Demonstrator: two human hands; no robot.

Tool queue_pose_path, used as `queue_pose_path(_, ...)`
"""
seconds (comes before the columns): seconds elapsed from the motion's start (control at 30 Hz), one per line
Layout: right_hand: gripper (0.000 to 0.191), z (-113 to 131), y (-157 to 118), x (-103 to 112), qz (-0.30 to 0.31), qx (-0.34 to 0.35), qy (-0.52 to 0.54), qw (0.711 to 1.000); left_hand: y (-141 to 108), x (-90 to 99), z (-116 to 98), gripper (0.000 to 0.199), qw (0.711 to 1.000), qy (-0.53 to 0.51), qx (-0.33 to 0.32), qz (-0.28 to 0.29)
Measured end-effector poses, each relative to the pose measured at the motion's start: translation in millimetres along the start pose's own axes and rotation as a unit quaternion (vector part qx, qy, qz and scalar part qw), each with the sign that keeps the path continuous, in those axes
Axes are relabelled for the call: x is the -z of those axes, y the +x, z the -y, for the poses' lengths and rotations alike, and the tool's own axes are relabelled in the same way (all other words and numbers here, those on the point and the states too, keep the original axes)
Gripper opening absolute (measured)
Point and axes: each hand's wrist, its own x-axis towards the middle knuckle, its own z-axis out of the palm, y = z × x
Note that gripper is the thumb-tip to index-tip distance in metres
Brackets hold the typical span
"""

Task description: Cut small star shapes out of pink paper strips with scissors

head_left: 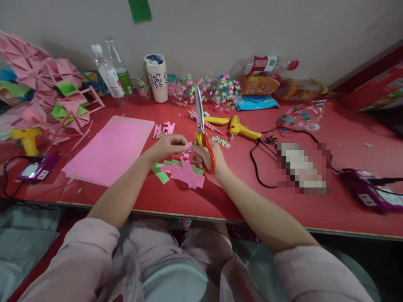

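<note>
My left hand [171,145] pinches a small piece of pink paper [188,145] with star-shaped cuts between thumb and fingertips. Around the handles of the scissors [200,113], red-orange and yellow, my right hand [218,157] is closed. The blades point up and away from me, and its fingertips are close to the pink piece; whether they touch it I cannot tell. Below both hands lie pink paper strips [189,173] over green paper strips [163,174]. Green paper stars [222,141] lie beyond my right hand, and cut pink scraps [164,129] beyond my left.
Pink sheets [110,151] are stacked at left. Behind stand a tumbler [157,79], bottles [108,73] and clear containers of stars [225,90]. A yellow glue gun [244,129], its black cord [252,161] and a purple power strip [373,188] occupy the right side.
</note>
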Motion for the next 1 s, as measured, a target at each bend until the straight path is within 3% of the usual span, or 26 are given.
queue_pose_path(0.33, 0.017, -2.1, -0.5, 0.3, 0.017, 0.003, 0.019, 1.0, 4.1, -4.4, 8.7, 0.017, 0.994, -0.105, -0.021, -0.02)
queue_pose_path(0.5, 0.037, 1.3, 0.6, 4.8, 0.056, -0.013, -0.077, 0.995, 4.5, -0.1, 4.0, 0.01, 0.977, -0.158, -0.03, -0.139)
queue_pose_path(0.63, 0.043, 4.5, -1.2, 5.8, 0.112, -0.039, -0.16, 0.98, 6.3, 12.4, 1.1, 0.009, 0.952, -0.183, -0.082, -0.23)
queue_pose_path(0.83, 0.038, 2.6, -2.9, 4.8, 0.153, -0.031, -0.218, 0.963, 8.9, 22.8, -0.1, 0.007, 0.921, -0.202, -0.131, -0.306)
queue_pose_path(1.0, 0.037, -0.3, -1.9, 4.9, 0.165, -0.033, -0.21, 0.963, 9.9, 22.3, 1.0, 0.008, 0.92, -0.178, -0.141, -0.32)
